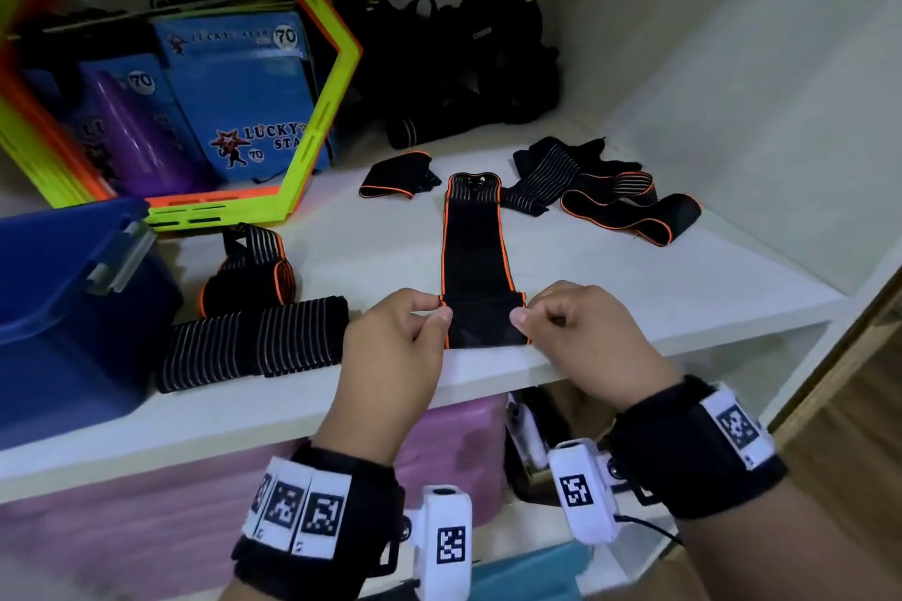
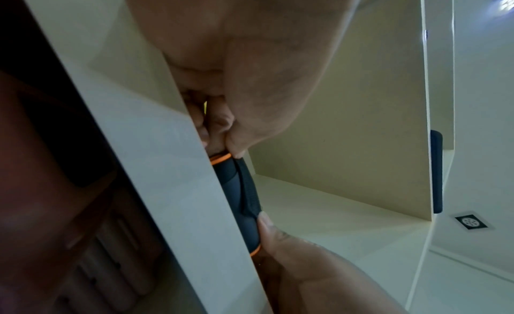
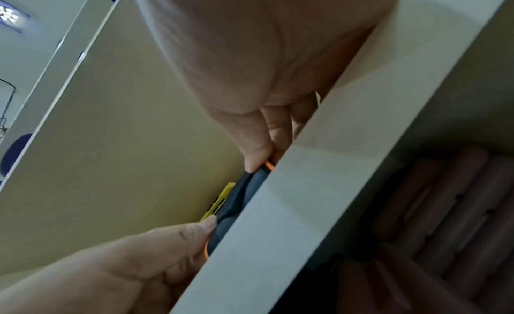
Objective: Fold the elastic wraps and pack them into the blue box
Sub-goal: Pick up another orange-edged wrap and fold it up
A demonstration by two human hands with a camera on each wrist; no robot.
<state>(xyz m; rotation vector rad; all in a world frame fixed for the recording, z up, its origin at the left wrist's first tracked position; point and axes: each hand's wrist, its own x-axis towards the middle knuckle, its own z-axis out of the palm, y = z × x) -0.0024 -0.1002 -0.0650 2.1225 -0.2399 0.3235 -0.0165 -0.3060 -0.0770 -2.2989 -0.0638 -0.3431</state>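
White shelf [image 1: 634,278] carries a blue box [image 1: 58,307] at its left end, then a black wrap with orange edging [image 1: 476,259] laid out flat from near edge to far. Left hand [image 1: 390,351] and right hand [image 1: 585,337] each pinch a near corner of it between thumb and forefinger.
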